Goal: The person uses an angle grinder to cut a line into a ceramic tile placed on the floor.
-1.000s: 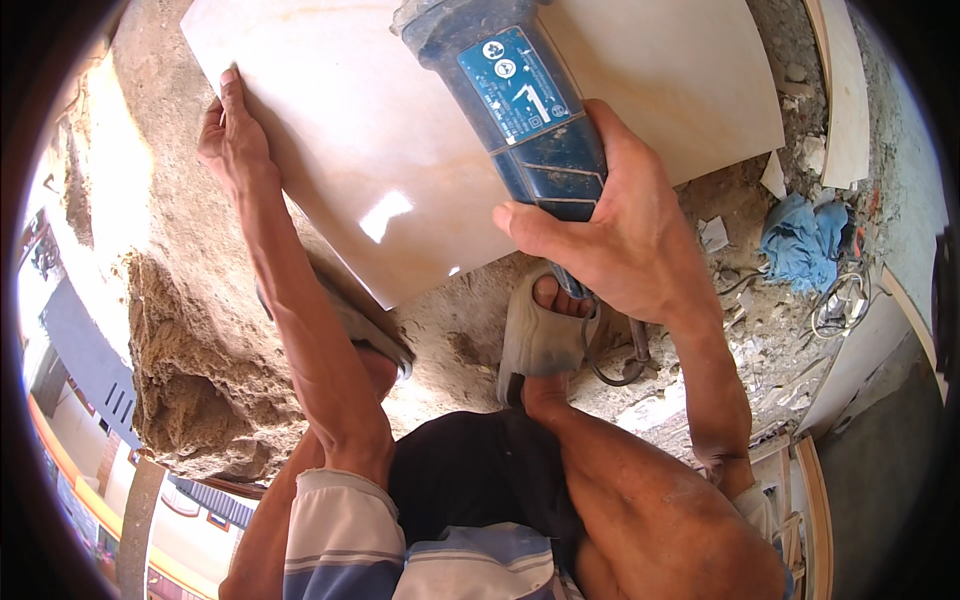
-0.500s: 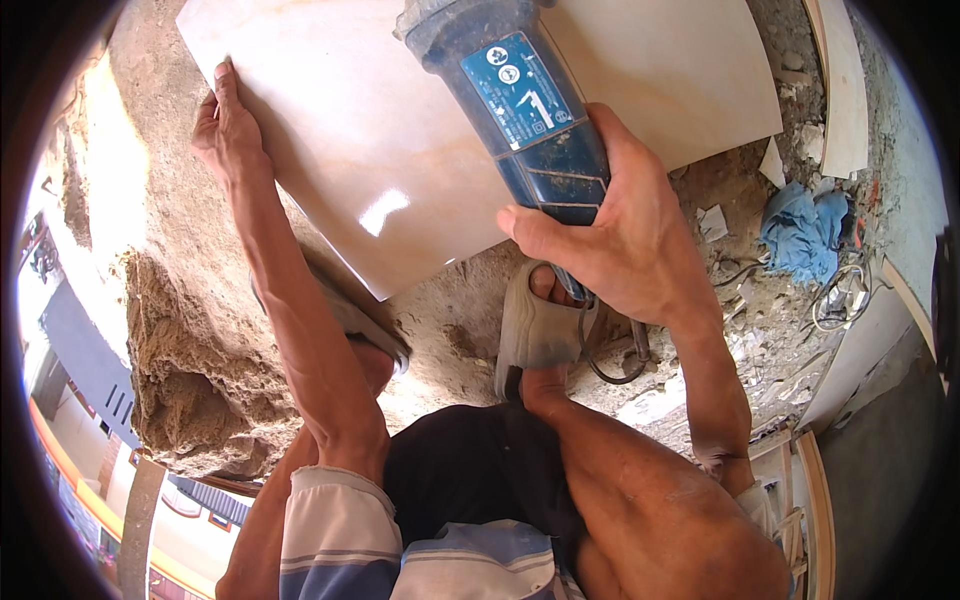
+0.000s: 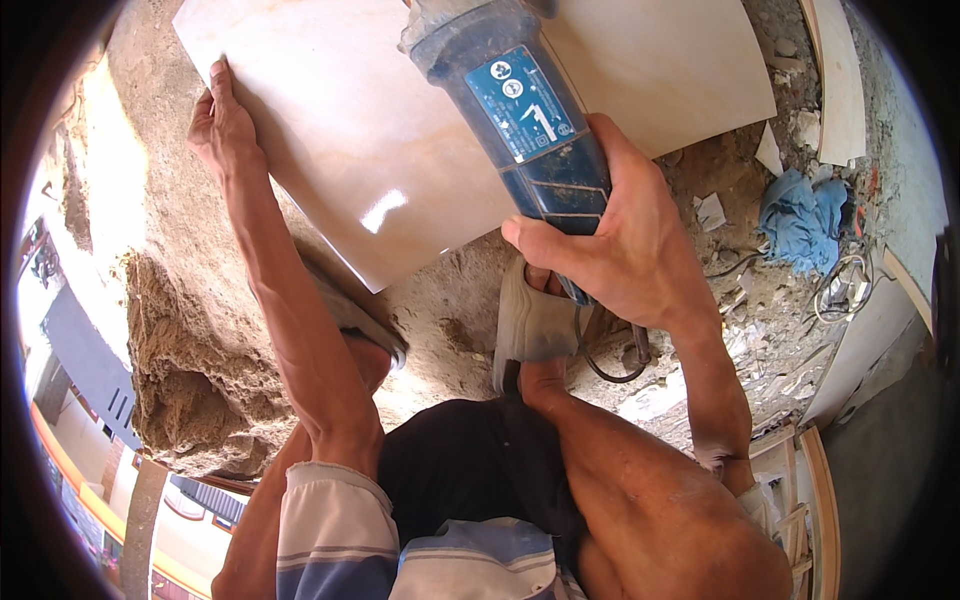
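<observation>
A large glossy cream tile (image 3: 330, 130) lies over the sandy ground ahead of me, its near corner pointing toward my feet. My left hand (image 3: 226, 120) pinches the tile's left edge, thumb on top and fingers curled beneath. In my right hand (image 3: 630, 235) is a blue angle grinder (image 3: 540, 130), gripped round the rear of its body and held over the tile. The grinder's head runs out at the upper edge of the view, so its disc is hidden. A dark cord (image 3: 612, 376) hangs from its back end near my right sandal (image 3: 530, 320).
Right of the tile lie a crumpled blue cloth (image 3: 803, 222), tile shards (image 3: 711, 213) and a cable (image 3: 845, 290) among rubble. Long tile strips (image 3: 843, 90) lean along the wall at far right. A rough drop-off of earth (image 3: 190, 390) is at my left.
The grinder has slid slightly back toward me across the tile. Both hands keep their grips, and the tile's near corner appears a touch farther away.
</observation>
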The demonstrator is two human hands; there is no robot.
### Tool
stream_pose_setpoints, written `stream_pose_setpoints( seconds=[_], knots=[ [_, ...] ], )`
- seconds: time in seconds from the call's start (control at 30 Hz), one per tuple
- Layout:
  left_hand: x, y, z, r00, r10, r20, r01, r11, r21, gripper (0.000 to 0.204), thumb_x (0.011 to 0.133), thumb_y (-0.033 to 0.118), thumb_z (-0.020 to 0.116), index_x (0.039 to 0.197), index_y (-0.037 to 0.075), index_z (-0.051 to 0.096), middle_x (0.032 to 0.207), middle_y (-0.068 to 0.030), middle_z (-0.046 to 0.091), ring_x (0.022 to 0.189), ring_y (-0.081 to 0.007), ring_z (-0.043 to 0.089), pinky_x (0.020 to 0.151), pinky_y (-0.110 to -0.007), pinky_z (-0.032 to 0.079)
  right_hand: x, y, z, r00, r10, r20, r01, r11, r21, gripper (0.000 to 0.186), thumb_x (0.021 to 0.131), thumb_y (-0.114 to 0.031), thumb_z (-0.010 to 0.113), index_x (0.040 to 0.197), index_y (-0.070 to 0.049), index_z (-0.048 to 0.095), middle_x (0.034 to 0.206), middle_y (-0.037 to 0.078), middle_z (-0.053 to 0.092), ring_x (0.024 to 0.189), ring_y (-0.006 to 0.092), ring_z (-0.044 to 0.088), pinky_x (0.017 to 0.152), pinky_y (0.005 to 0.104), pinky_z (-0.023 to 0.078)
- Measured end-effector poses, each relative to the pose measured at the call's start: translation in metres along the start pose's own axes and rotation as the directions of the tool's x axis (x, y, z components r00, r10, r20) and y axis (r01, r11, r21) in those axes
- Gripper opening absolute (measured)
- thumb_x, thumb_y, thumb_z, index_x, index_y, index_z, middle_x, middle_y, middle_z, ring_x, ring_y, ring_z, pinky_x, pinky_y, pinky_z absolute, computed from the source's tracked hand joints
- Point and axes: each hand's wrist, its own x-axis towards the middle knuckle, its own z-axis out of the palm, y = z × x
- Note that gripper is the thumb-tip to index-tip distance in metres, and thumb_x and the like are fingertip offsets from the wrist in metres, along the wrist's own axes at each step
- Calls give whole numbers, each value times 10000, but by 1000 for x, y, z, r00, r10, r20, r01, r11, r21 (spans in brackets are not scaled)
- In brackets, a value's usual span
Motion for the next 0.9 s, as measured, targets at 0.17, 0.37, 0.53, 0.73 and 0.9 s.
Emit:
stream_pose_setpoints(
  seconds=[0.17,0.37,0.53,0.73,0.9],
  knots=[
    [0,0,1,1000,-9,-4,9,1000,5,465,974,483,910,1015,31,808,905,-58,828,750,-157,731,687,-348,634,-5,1,-1,999,46,9,-46,999,-25,647,843,-318,954,1295,12,630,952,90,759,791,186,782,756,359,637],
    [0,1,1,1000,-25,17,24,997,76,477,1025,535,830,1115,66,852,992,-60,834,883,-182,759,781,-377,663,-11,4,-3,997,71,25,-71,997,8,640,848,-302,953,1302,5,624,950,93,761,804,183,796,760,359,650],
    [0,3,-1,998,-55,-2,55,990,130,479,1026,545,825,1106,74,860,980,-51,834,887,-179,758,804,-384,663,-15,4,-3,996,83,24,-83,997,2,640,846,-287,955,1314,6,630,987,97,749,818,183,786,769,355,642],
    [3,0,1,1000,0,-16,2,998,67,482,989,497,886,1049,22,830,950,-83,846,779,-190,756,736,-376,672,-20,7,-5,997,78,19,-78,997,13,672,827,-332,963,1317,4,648,1019,97,724,871,187,747,814,371,620],
    [5,0,0,999,-25,-21,27,997,75,494,986,503,889,1066,19,830,983,-84,847,819,-190,763,773,-376,675,-24,8,-7,997,79,16,-78,996,-30,688,815,-349,969,1314,0,650,1031,96,719,914,195,728,854,386,603]
  ],
)
